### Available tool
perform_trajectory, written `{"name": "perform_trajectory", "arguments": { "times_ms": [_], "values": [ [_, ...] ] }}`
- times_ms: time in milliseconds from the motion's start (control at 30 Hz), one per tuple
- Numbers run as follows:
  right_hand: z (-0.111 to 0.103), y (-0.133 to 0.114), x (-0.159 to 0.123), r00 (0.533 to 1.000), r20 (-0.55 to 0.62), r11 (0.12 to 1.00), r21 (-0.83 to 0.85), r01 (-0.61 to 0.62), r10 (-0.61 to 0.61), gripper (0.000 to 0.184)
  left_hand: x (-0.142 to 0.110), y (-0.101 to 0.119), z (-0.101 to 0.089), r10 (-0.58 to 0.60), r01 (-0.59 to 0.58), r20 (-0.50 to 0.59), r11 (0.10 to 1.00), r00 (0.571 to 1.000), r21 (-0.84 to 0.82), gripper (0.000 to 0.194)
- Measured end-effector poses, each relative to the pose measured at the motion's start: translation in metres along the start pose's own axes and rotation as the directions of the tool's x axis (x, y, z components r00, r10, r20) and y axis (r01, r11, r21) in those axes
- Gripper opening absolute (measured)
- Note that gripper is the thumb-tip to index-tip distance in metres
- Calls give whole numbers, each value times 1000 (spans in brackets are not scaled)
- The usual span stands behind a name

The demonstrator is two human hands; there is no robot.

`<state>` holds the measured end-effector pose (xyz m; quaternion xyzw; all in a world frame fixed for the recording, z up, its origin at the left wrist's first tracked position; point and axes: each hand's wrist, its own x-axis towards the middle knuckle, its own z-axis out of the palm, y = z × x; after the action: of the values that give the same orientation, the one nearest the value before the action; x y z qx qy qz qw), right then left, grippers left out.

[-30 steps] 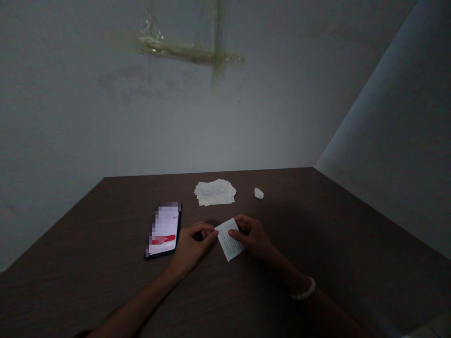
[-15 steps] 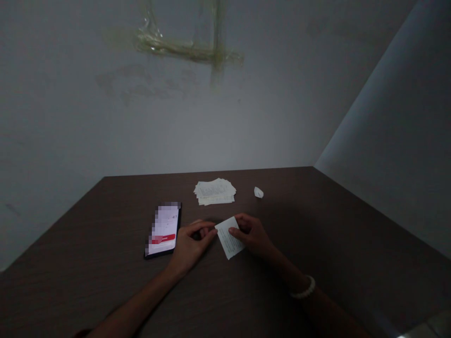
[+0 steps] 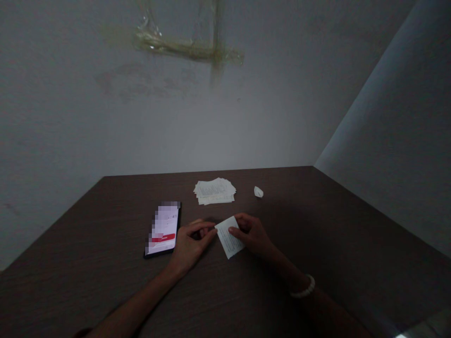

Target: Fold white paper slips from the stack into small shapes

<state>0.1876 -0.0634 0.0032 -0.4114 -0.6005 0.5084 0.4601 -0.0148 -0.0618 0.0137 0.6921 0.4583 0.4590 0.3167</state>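
A small white slip of paper [image 3: 228, 239] with lines of dark print is held tilted just above the table, between both hands. My right hand [image 3: 254, 234] grips its right side, thumb on the printed face and fingers behind. At the upper left corner, my left hand [image 3: 192, 244] pinches the paper's edge between thumb and forefinger. Beyond the hands lies a loose pile of printed paper slips [image 3: 214, 191]. To the left, close by my left hand, a phone [image 3: 164, 230] lies face up with its screen lit, part of it pixelated.
A crumpled white scrap [image 3: 258, 192] sits right of the pile. The dark wooden table [image 3: 88, 263] meets a grey wall [image 3: 275, 122] at its far edge, and another wall runs along the right. Yellowed tape [image 3: 179, 50] sticks to the wall above.
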Motion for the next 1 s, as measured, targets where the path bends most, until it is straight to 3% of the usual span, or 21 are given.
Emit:
{"name": "perform_trajectory", "arguments": {
  "times_ms": [633, 1000],
  "values": [
    [1, 3, -1, 1000, -13, 1000, 26, 9, -8, 25, -1, 2, 0, 18, -18, 7, 998, 1000, -53, 15],
    [5, -1, -2, 1000, -24, 1000, 10, 21, -21, 23, -1, -3, 2, -182, 179, -11, 977, 983, -117, 22]
  ]
}}
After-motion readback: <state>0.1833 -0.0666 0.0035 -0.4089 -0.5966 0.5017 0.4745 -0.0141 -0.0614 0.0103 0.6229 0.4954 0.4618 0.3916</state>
